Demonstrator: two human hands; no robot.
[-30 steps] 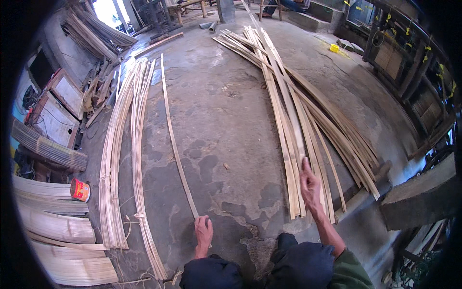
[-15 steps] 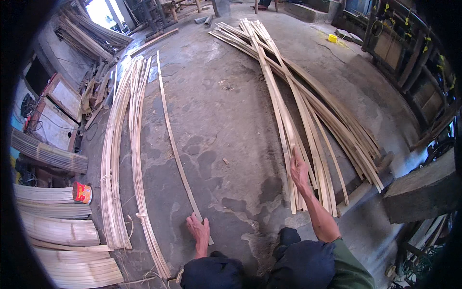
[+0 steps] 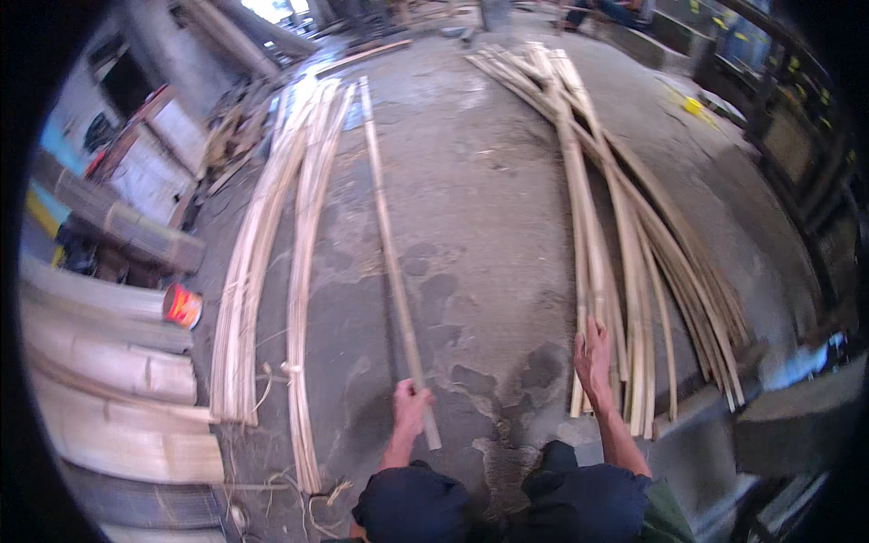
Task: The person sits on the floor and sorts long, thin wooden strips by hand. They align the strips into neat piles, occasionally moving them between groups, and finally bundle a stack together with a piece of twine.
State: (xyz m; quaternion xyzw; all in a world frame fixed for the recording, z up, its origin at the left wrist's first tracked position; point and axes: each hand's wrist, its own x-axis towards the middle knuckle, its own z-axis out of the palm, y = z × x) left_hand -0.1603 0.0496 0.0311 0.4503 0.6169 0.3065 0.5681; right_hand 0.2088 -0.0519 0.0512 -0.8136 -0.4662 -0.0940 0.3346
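My left hand is closed around a long, thin bamboo strip, close to its near end. The strip runs away from me over the concrete floor. On the right, my right hand is at the near part of a loose pile of bamboo strips. Its thumb and fingers are pinched on one of the pile's left strips, though blur hides the exact contact. Left of the single strip lie two bundles, a narrow tied bundle and a wider bundle.
Stacks of pale slats line the left edge, with a red and yellow tub on them. A stone block stands at the right. A small yellow object lies at the far right. My dark-clothed knees are at the lower edge.
My left hand has closed around the single strip and its near end appears slightly raised. My right hand has slid nearer along the pile. The whole view has shifted.
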